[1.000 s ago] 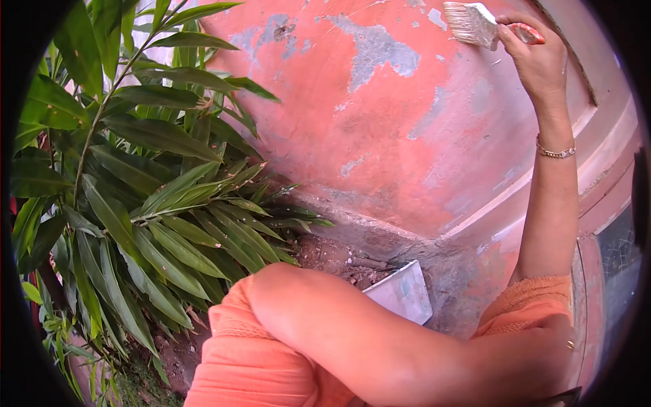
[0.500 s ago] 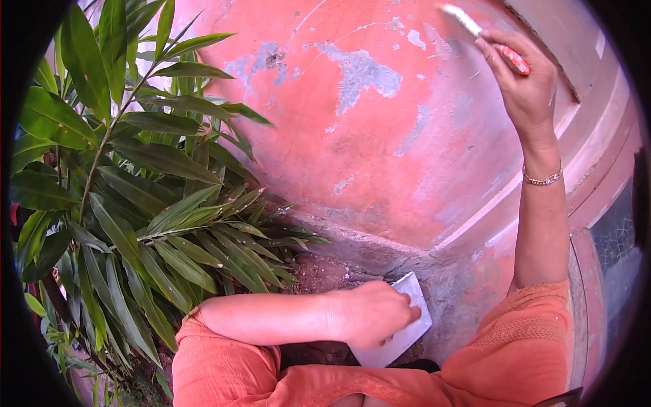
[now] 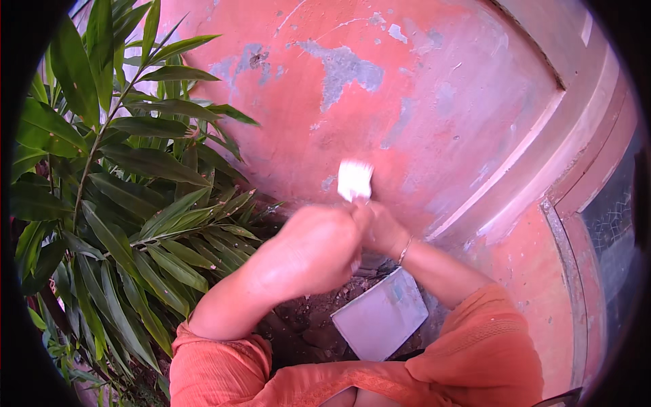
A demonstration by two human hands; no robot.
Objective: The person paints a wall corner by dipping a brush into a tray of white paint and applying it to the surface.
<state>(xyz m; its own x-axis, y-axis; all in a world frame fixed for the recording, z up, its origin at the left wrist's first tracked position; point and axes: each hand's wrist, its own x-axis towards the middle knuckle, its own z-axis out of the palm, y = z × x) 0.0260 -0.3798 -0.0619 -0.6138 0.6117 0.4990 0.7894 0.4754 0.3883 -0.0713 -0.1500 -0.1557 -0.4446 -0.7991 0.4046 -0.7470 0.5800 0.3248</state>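
A paintbrush with a broad white head points up in front of the wall. My right hand is closed on its handle, which is mostly hidden. My left hand is curled shut right beside it, partly covering the right hand's fingers. What the left fingers hold, if anything, is hidden. Below both hands lies a pale, flat, square-cornered thing with smudges on top; neither hand touches it. The pink wall ahead has grey patches where paint has peeled off.
A leafy green plant fills the left side, its leaves reaching close to my left forearm. Dark soil and debris lie at the wall's foot. To the right runs a raised pink moulding, with a dark panel beyond it.
My right hand has brought the paintbrush down and left from high on the wall. My left hand has lifted off the pale square thing to meet it. The view has shifted slightly.
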